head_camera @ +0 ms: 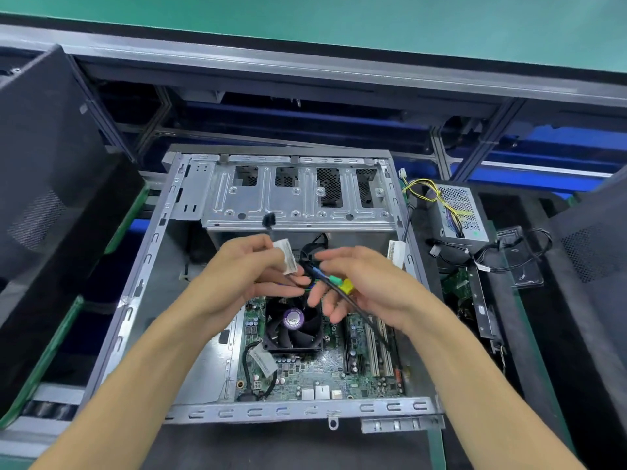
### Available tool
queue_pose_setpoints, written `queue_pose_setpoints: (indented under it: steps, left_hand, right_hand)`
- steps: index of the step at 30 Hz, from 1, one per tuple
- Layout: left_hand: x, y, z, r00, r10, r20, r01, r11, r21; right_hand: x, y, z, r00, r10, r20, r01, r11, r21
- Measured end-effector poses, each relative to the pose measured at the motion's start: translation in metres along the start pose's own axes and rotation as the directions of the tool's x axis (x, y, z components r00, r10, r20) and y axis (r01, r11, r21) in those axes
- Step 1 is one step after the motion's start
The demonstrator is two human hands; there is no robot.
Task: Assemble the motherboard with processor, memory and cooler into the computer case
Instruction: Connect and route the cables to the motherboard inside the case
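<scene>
So the computer case (142, 300) is laid open on its side, and the motherboard (339, 378) is already seated in its near half, with the cooler fan (293, 325) on top and the memory slots (376, 347) just right of the fan. Both hands are held right above the fan. A white-tagged cable (288, 256) is pinched by the left hand (244, 269). A black cable with blue, green and yellow plugs (339, 284) is gripped in the curled fingers of the right hand (366, 283). A power supply (458, 215) is parked outside the case, past its right wall.
</scene>
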State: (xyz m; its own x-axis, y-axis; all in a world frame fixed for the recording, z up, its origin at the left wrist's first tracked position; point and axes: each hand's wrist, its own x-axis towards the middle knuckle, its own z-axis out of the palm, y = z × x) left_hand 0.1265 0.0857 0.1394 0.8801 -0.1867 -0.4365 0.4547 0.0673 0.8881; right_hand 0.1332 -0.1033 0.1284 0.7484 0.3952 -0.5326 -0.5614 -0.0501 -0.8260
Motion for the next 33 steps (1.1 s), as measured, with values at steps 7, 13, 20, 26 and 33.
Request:
queue_pose_setpoints:
  steps: [7,13,20,26,33]
  left_hand:
    - [-0.001,-0.008,-0.002,0.996,-0.090,0.001,0.089,0.987,0.135]
    - [-0.008,-0.003,-0.010,0.997,-0.035,-0.068,0.075,0.623,0.778]
    - [0.006,-0.002,0.019,0.891,0.425,0.158,-0.391,0.545,0.742]
    - [0.015,-0.001,0.016,0.895,0.446,0.021,-0.354,0.678,0.644]
    - [0.012,-0.003,-0.004,0.958,0.262,-0.115,-0.218,0.928,0.301]
  right_hand:
    - [-0.003,-0.001,0.002,0.995,0.095,0.020,-0.089,0.977,-0.193]
    - [-0.002,0.006,0.000,0.988,0.005,-0.152,-0.038,0.975,-0.218]
    - [0.001,0.010,0.002,0.965,-0.218,-0.144,0.200,0.971,-0.129]
    - [0.001,0.011,0.000,0.937,-0.237,-0.257,0.230,0.971,-0.060]
    - [-0.003,0.008,0.000,0.989,0.056,-0.135,-0.096,0.946,-0.308]
